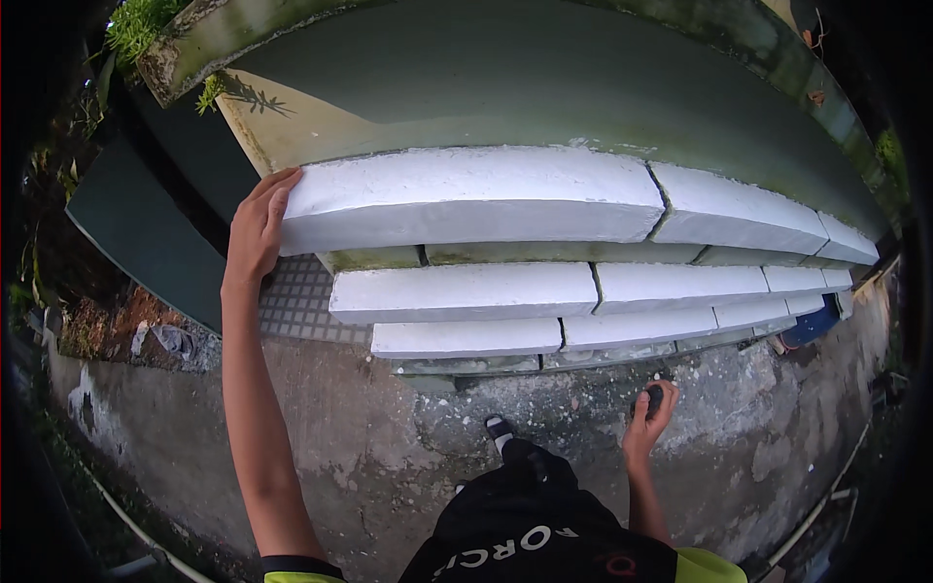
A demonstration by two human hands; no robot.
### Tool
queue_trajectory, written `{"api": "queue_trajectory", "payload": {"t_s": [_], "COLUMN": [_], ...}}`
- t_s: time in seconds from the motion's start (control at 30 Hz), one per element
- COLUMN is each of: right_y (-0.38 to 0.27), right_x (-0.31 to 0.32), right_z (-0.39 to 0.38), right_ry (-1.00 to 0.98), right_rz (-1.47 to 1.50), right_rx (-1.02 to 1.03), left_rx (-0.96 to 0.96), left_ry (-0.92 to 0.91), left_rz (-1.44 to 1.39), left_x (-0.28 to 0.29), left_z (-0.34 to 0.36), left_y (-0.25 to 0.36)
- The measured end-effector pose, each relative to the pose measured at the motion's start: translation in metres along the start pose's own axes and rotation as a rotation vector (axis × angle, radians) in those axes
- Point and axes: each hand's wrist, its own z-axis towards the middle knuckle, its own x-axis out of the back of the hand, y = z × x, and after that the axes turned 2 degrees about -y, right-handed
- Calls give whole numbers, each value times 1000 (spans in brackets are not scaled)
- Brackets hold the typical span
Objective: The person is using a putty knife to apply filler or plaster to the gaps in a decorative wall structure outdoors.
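My left hand lies against the left end of the topmost white slab, its fingers stretched along the end and its thumb on the near side. Dark joints split this slab and the two lower white ledges, the middle ledge and the bottom ledge, into lengths. Down to the right, away from the ledges, my right hand is closed around a dark, rounded lump. The fingers partly cover the lump, and its kind cannot be made out.
Behind the top slab is a green wall surface. A checkered tile patch lies left of the lower ledges. White flecks dot the stained concrete floor. A blue object sits by the ledges' right end, and a pipe runs at lower right.
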Motion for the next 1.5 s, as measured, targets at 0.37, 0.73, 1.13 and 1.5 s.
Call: {"api": "queue_trajectory", "payload": {"t_s": [0.37,0.73,1.13,1.5], "right_y": [-1,-39,-52,-38], "right_x": [15,2,-59,-66], "right_z": [29,142,163,158], "right_ry": [-340,-3,-125,-171], "right_rz": [-68,966,1004,1154], "right_rx": [85,191,134,123], "left_rx": [647,880,1635,1671], "left_ry": [157,50,31,232], "left_rz": [-478,-650,-862,-916], "left_x": [-36,-242,-259,-271], "left_z": [-75,-369,-633,-623], "left_y": [-139,-43,27,48]}}
